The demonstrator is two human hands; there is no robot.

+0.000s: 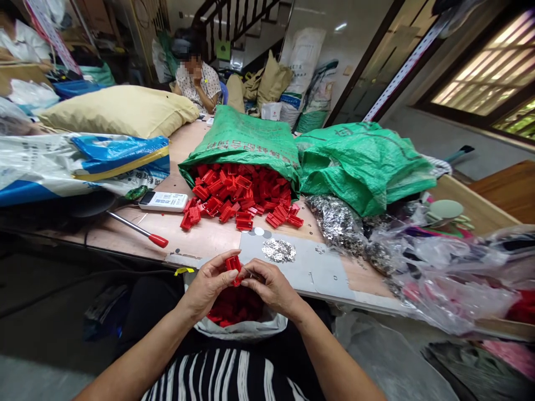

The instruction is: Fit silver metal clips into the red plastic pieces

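Lower centre of frame: we see both forearms angling up and inward from the bottom edge, hands meeting just above an open white bag [261, 332] with more red parts inside. Left hand [212, 279] has one red part [232, 267] gripped between thumb and fingers, tipped up. Right hand [267, 283] pinches something thin and dark against it; mostly hidden, we can't ID it. Tabletop [209, 236] spans mid-frame: grey sheet [330, 273] with a pile of metal pieces [279, 251] at centre, green sack [251, 133] spilling red parts behind. Upper left of centre: seated person [198, 83]; staircase [246, 25] at top, window [480, 83] upper right.
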